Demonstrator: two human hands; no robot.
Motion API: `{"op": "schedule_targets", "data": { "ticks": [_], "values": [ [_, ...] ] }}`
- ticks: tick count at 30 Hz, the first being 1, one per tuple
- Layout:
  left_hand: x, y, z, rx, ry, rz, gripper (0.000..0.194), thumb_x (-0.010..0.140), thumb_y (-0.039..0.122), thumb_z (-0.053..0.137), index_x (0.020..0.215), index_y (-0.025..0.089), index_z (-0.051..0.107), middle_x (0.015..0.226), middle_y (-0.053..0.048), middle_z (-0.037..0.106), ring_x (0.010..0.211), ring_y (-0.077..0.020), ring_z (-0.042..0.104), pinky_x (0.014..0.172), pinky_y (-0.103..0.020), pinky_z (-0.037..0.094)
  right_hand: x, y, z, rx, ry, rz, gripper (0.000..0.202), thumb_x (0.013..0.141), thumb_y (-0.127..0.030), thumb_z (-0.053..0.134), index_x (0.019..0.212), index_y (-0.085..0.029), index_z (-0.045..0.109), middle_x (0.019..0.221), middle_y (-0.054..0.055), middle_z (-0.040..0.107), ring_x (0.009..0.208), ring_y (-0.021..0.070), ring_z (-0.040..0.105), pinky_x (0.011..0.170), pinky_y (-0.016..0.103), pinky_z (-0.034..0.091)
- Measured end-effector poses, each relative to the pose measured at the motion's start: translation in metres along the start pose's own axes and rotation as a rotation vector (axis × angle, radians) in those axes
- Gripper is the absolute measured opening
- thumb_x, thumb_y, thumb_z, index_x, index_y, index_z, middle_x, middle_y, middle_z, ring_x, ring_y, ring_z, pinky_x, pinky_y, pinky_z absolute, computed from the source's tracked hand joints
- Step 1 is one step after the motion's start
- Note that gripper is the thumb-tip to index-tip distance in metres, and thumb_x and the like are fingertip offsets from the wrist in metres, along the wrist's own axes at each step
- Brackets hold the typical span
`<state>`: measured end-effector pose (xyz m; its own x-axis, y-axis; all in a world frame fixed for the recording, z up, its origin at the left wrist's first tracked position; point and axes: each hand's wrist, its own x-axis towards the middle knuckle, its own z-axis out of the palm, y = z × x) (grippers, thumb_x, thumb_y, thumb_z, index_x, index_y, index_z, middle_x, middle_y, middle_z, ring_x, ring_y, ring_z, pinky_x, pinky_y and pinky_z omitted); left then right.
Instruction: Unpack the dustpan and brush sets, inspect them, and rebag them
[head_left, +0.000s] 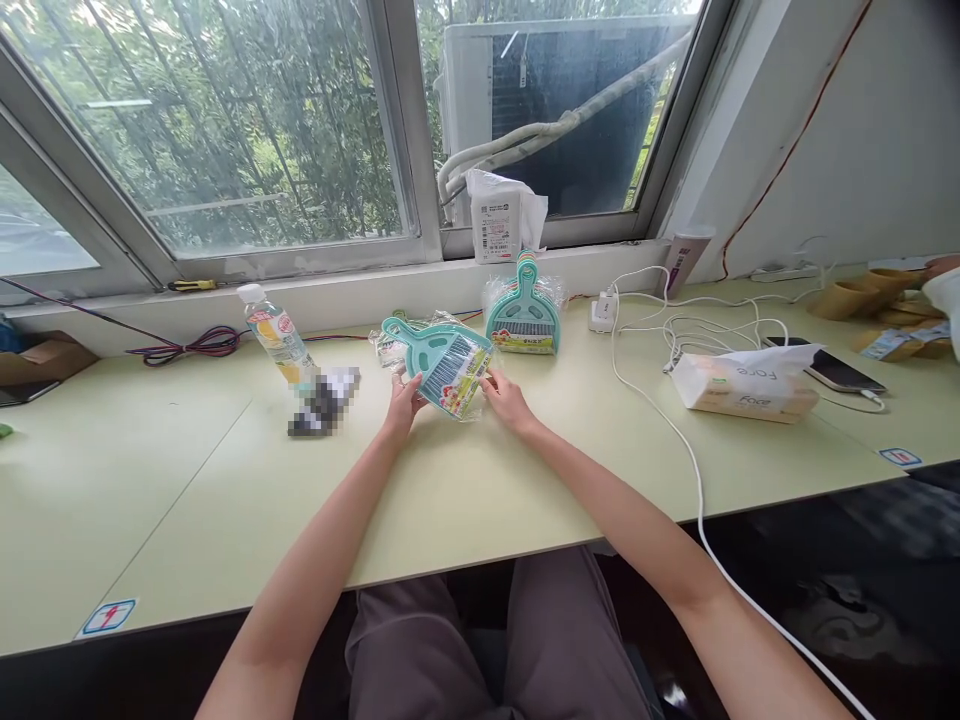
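Observation:
A small teal dustpan with a brush [448,368], wrapped in clear plastic with a colourful label, is held tilted just above the table. My left hand [405,402] grips its lower left edge, fingers closed. On the right side, my right hand [507,398] pinches the edge of the wrapping near the label. Behind it to the right, a stack of similar teal dustpans [525,318] leans upright by the window ledge. Some clear plastic packaging [386,348] lies behind the held dustpan's handle.
A bottle [279,335] stands left of my hands beside a blurred item [324,402]. To the right are a tissue pack [746,385], a phone [832,368], a charger [602,312] and a white cable crossing the table's front edge. Tape rolls [851,300] lie far right.

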<state>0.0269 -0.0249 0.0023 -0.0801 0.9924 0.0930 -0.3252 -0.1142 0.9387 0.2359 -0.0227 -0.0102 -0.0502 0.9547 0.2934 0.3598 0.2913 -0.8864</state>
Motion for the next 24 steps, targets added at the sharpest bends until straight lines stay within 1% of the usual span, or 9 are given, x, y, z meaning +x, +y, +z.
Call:
{"op": "schedule_targets", "data": {
  "ticks": [2, 5, 8, 10, 13, 17, 21, 22, 24],
  "values": [
    [-0.001, 0.001, 0.001, 0.029, -0.035, -0.020, 0.059, 0.073, 0.034, 0.068, 0.125, 0.023, 0.041, 0.106, -0.003, 0.067, 0.083, -0.0158, 0.067, 0.075, -0.033, 0.057, 0.002, 0.000, -0.002, 0.240, -0.040, 0.133, 0.018, 0.092, -0.032, 0.052, 0.100, -0.019, 0.062, 0.092, 0.004, 0.069, 0.088, 0.0176, 0.065, 0.087, 0.035, 0.052],
    [-0.007, 0.007, 0.000, 0.146, -0.184, -0.082, 0.062, 0.073, 0.033, 0.071, 0.128, 0.023, 0.045, 0.113, -0.006, 0.066, 0.087, -0.0185, 0.067, 0.076, -0.035, 0.057, 0.001, -0.002, -0.004, 0.576, -0.091, 0.252, 0.017, 0.083, -0.022, 0.065, 0.100, -0.020, 0.060, 0.094, 0.003, 0.071, 0.089, 0.0170, 0.067, 0.089, 0.036, 0.055],
    [-0.015, 0.013, 0.000, 0.223, -0.346, -0.158, 0.063, 0.079, 0.041, 0.068, 0.135, 0.025, 0.045, 0.124, -0.008, 0.064, 0.099, -0.0236, 0.067, 0.083, -0.039, 0.057, 0.000, -0.004, -0.005, 0.695, -0.017, 0.326, 0.028, 0.076, -0.014, 0.071, 0.099, -0.022, 0.056, 0.096, 0.002, 0.072, 0.090, 0.0165, 0.068, 0.094, 0.038, 0.055],
    [-0.019, 0.016, 0.001, 0.225, -0.398, -0.194, 0.064, 0.083, 0.047, 0.064, 0.139, 0.026, 0.043, 0.126, -0.010, 0.063, 0.104, -0.0256, 0.066, 0.087, -0.042, 0.056, 0.001, -0.005, -0.006, 0.738, 0.003, 0.369, 0.028, 0.076, -0.013, 0.072, 0.097, -0.022, 0.055, 0.093, 0.002, 0.072, 0.088, 0.0157, 0.069, 0.096, 0.038, 0.055],
    [-0.019, 0.017, 0.001, 0.221, -0.456, -0.197, 0.064, 0.084, 0.059, 0.058, 0.137, 0.024, 0.047, 0.126, -0.011, 0.064, 0.108, -0.0273, 0.065, 0.093, -0.045, 0.053, 0.004, -0.009, -0.013, 0.828, -0.038, 0.358, 0.031, 0.076, -0.013, 0.072, 0.100, -0.022, 0.055, 0.092, 0.002, 0.072, 0.086, 0.0156, 0.070, 0.094, 0.038, 0.055],
    [-0.012, 0.017, -0.004, 0.314, -0.456, -0.178, 0.068, 0.082, 0.072, 0.047, 0.121, 0.018, 0.059, 0.115, -0.015, 0.069, 0.102, -0.0292, 0.068, 0.088, -0.044, 0.054, 0.008, -0.009, -0.023, 0.829, -0.049, 0.293, 0.031, 0.073, -0.013, 0.076, 0.099, -0.022, 0.062, 0.092, 0.002, 0.074, 0.086, 0.0169, 0.071, 0.093, 0.039, 0.057],
    [-0.007, 0.020, -0.013, 0.440, -0.495, -0.229, 0.060, 0.081, 0.067, 0.056, 0.111, 0.016, 0.063, 0.113, -0.016, 0.070, 0.090, -0.0282, 0.072, 0.075, -0.035, 0.055, 0.012, -0.004, -0.029, 0.782, 0.011, 0.310, 0.028, 0.069, -0.013, 0.080, 0.093, -0.018, 0.065, 0.089, 0.004, 0.074, 0.083, 0.0174, 0.071, 0.090, 0.039, 0.058],
    [-0.006, 0.020, -0.016, 0.450, -0.487, -0.239, 0.058, 0.080, 0.066, 0.058, 0.110, 0.016, 0.063, 0.113, -0.015, 0.070, 0.087, -0.0277, 0.073, 0.073, -0.034, 0.055, 0.012, -0.003, -0.029, 0.771, 0.013, 0.310, 0.028, 0.069, -0.013, 0.080, 0.092, -0.018, 0.066, 0.089, 0.004, 0.075, 0.082, 0.0173, 0.071, 0.089, 0.039, 0.059],
    [-0.003, 0.021, -0.019, 0.450, -0.392, -0.230, 0.058, 0.078, 0.065, 0.061, 0.108, 0.016, 0.064, 0.107, -0.016, 0.072, 0.079, -0.0266, 0.073, 0.066, -0.031, 0.054, 0.013, -0.003, -0.031, 0.757, 0.006, 0.293, 0.028, 0.069, -0.013, 0.080, 0.093, -0.017, 0.066, 0.086, 0.004, 0.075, 0.079, 0.0169, 0.071, 0.086, 0.038, 0.060]
  ]
}}
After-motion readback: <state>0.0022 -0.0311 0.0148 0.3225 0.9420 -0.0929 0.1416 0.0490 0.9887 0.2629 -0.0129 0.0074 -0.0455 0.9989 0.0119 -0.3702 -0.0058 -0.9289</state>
